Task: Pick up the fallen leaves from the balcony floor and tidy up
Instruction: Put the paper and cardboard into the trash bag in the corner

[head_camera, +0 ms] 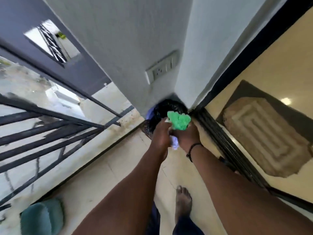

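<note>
Both my hands are stretched out together over a bin lined with a black bag (166,106) that stands in the corner of the balcony. My right hand (185,135) grips a bunch of bright green leaves (179,120) that stick up above the bin's opening. My left hand (160,133) presses against the right hand, its fingers curled around the same bundle. A bit of white crumpled paper (174,143) shows between the two hands below the leaves. The image is blurred by motion.
A dark metal railing (50,126) runs along the left edge of the tiled balcony floor (108,180). A sliding door track (227,146) and a doormat (264,136) lie to the right. A teal pot (42,217) sits bottom left. My bare foot (183,202) is on the floor. A wall socket (161,68) is above the bin.
</note>
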